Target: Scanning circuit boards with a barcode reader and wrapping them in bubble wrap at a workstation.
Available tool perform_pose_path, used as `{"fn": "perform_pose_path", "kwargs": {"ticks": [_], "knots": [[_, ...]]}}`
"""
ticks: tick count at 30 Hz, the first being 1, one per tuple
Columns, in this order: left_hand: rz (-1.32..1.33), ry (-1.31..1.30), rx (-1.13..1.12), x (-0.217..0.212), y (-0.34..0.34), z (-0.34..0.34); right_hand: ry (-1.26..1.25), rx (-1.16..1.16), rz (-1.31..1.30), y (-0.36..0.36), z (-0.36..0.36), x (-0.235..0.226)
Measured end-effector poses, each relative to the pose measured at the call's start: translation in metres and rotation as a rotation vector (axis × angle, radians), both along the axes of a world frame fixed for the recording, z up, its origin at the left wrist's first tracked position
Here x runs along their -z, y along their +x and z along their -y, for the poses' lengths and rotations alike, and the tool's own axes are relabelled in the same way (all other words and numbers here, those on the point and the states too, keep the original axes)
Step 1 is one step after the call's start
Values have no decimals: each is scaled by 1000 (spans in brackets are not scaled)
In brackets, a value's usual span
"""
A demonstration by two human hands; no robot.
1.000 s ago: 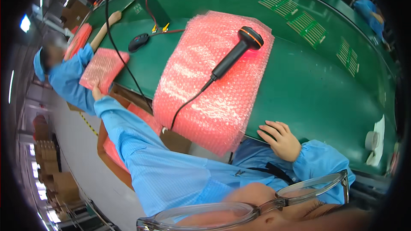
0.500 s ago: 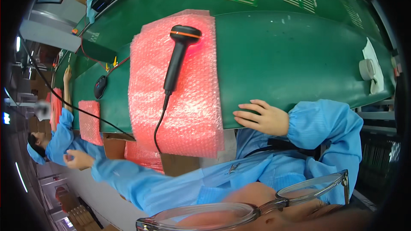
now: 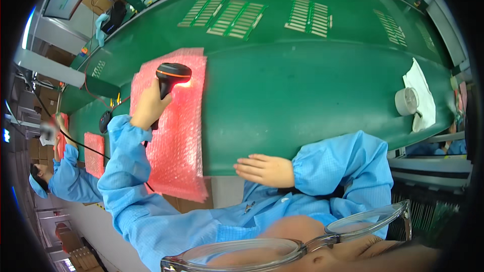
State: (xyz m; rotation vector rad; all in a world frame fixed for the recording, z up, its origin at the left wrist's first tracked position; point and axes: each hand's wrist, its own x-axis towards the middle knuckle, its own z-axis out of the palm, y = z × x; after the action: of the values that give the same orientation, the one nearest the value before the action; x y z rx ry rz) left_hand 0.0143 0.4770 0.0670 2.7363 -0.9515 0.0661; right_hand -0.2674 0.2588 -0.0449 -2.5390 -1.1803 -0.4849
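My left hand (image 3: 149,106) is wrapped round the handle of a black barcode scanner (image 3: 174,72) with an orange band. Red light glows from the front of its head, over a stack of pink bubble-wrap sheets (image 3: 184,146). The fist hides most of the handle; a black cable runs down from it. Whether the scanner still touches the wrap I cannot tell. My right hand (image 3: 267,170) rests flat at the near edge of the green bench (image 3: 247,106), fingers stretched out and holding nothing, to the right of the wrap.
Several green circuit-board panels (image 3: 234,18) lie along the far side. A translucent tub (image 3: 406,102) and a white cloth (image 3: 426,103) sit at the right. Leftward are a black mouse (image 3: 105,121), a smaller pink bubble-wrap piece (image 3: 94,153) and a co-worker's blue sleeve (image 3: 75,181).
My left hand has come up from beside the bench and taken hold of the scanner, which lay on the wrap. The whole view has shifted. My right hand stays flat at the edge.
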Motion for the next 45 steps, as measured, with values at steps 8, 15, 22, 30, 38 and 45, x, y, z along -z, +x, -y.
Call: {"fn": "perform_pose_path", "kwargs": {"ticks": [8,15,22,30,38,45], "knots": [[-27,-46,216,-12,72,145,98,-83,-130,-13,37,13],[-35,-26,114,43,132,171,225,-62,-8,-13,48,43],[-80,-249,-95,29,161,173,200,-15,104,-18,58,55],[-106,-203,-569,56,232,149,179,-16,57,-24,74,51],[-158,-260,-541,69,238,155,161,-30,19,-23,84,52],[-215,-295,-85,25,117,262,219,-52,68,-20,84,57]]}}
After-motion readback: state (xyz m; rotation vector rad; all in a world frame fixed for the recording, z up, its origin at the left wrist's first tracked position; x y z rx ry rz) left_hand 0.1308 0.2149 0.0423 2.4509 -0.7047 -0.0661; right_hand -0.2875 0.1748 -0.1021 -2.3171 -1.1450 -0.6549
